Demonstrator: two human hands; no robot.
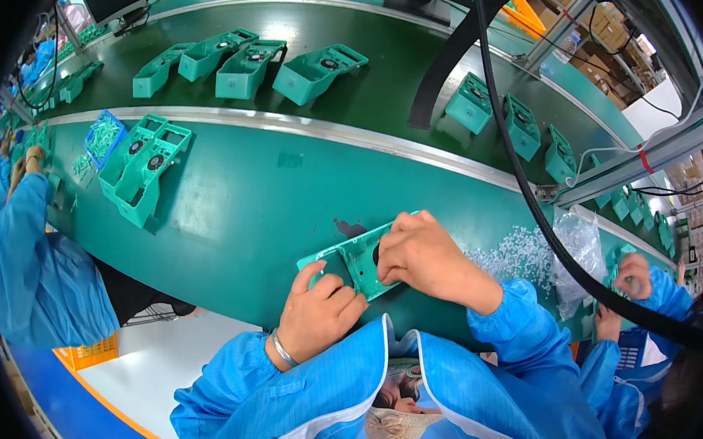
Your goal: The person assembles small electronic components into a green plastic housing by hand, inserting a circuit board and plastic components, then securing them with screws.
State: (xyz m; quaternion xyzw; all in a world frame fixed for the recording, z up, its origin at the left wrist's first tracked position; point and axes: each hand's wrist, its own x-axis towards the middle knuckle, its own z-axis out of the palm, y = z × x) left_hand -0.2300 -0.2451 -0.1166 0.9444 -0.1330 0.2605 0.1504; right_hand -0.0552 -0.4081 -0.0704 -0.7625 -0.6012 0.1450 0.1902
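A green plastic housing lies on the bench right in front of me, tilted a little up to the right. My left hand is closed on its left end, thumb over the rim and fingers curled along the near side. Over the right part of the housing, my right hand reaches in with bent, pinched fingers. A dark round part shows just beside those fingertips, partly covered. Whether the right fingers hold something small is hidden.
Two green housings with black round parts stand at left beside a blue tray of green pieces. Small clear pieces and a plastic bag lie at right. More housings sit on the conveyor. A black cable hangs right; co-workers flank me.
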